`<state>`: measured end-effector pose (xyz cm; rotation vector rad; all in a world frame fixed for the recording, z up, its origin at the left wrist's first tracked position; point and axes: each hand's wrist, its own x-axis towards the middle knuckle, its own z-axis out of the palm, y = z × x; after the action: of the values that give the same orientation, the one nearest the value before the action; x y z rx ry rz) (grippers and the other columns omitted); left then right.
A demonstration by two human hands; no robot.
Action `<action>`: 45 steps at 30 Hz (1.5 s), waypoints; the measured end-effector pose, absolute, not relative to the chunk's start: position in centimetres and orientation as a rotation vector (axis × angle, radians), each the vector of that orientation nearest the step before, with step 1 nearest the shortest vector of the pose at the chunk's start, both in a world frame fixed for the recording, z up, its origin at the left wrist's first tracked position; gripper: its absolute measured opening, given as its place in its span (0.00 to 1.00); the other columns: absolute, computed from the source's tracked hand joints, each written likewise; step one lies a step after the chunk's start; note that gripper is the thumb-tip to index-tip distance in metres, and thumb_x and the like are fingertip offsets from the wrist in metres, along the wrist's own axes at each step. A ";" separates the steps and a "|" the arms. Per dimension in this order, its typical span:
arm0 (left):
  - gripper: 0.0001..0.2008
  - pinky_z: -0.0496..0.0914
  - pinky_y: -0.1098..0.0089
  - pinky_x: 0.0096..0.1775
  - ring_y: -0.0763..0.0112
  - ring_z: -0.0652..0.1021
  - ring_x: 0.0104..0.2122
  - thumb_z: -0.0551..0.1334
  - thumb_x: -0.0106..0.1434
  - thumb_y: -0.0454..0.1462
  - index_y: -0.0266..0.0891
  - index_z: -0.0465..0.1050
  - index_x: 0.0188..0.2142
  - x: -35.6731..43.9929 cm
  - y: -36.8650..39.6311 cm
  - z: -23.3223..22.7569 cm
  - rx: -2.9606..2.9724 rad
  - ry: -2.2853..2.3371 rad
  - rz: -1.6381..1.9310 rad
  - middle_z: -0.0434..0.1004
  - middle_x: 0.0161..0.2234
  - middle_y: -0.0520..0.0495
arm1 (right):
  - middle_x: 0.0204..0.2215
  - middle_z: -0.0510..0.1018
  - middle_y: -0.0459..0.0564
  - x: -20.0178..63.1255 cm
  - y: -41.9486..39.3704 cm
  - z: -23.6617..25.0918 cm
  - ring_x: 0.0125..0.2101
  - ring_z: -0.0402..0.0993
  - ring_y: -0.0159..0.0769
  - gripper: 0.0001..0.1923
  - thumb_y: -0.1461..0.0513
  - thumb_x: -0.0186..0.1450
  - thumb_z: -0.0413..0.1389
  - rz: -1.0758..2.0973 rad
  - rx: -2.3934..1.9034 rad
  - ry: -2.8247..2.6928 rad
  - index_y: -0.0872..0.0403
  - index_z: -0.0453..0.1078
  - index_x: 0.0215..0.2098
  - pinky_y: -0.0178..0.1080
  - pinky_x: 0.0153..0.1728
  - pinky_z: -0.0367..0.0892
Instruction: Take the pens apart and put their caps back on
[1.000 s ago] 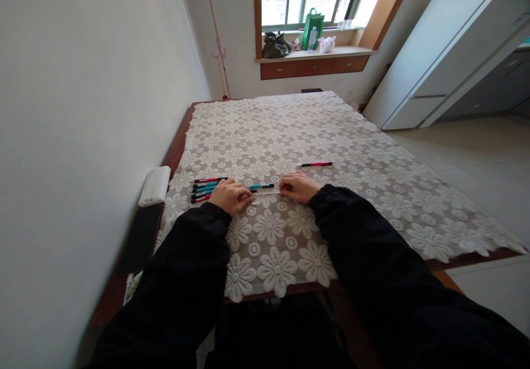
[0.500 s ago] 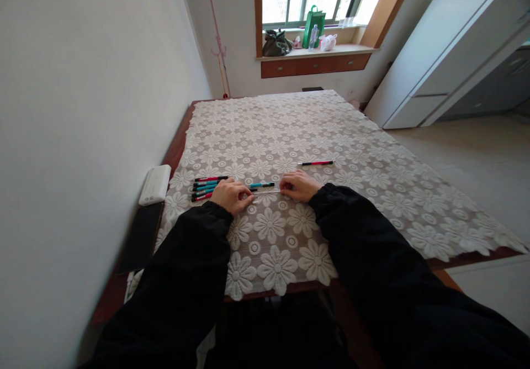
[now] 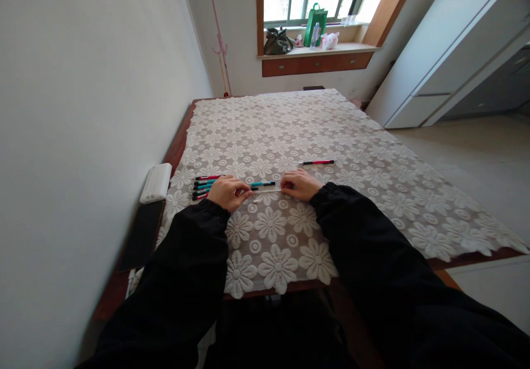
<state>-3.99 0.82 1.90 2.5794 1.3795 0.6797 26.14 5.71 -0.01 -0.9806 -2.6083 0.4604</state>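
A thin white string runs nearly straight between my two hands, just over the tablecloth. My left hand pinches its left end between thumb and fingertips. At the other end, my right hand pinches it too. Several red and teal pens with black ends lie side by side under and left of my left hand, partly hidden by it; one teal pen shows behind the string. A single red and black pen lies apart, beyond my right hand.
A flowered lace tablecloth covers the table. Along the wall on the left are a white box-shaped device and a flat black object. Bags, among them a green one, stand on the windowsill. A white fridge is at right.
My left hand has shifted slightly left, its fingers still pinched on the string. My right hand has barely moved, and the pens lie as before.
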 end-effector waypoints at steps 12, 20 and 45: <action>0.13 0.64 0.65 0.39 0.68 0.72 0.30 0.64 0.67 0.48 0.45 0.83 0.34 -3.4 0.5 1.4 2.709 1.212 0.492 0.76 0.25 0.51 | 0.33 0.79 0.47 26.1 5.7 0.0 0.36 0.72 0.37 0.03 0.62 0.65 0.60 0.476 -0.980 -2.608 0.53 0.74 0.35 0.39 0.42 0.56; 0.11 0.64 0.64 0.40 0.68 0.73 0.31 0.64 0.67 0.47 0.46 0.83 0.35 -3.1 0.5 1.3 2.718 1.256 0.513 0.78 0.26 0.51 | 0.32 0.79 0.47 26.1 5.6 0.0 0.35 0.72 0.37 0.03 0.61 0.65 0.60 0.471 -0.994 -2.602 0.53 0.75 0.35 0.39 0.41 0.55; 0.09 0.69 0.61 0.46 0.59 0.74 0.40 0.63 0.62 0.36 0.42 0.80 0.42 -3.9 0.4 2.1 2.574 1.585 0.787 0.76 0.33 0.47 | 0.32 0.79 0.47 26.2 5.6 0.0 0.35 0.73 0.37 0.04 0.61 0.65 0.61 0.499 -0.995 -2.580 0.53 0.75 0.35 0.40 0.42 0.56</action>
<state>-3.88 0.39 2.07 2.5744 1.5849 0.7873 26.16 5.64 0.05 -0.9947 -2.5797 0.4987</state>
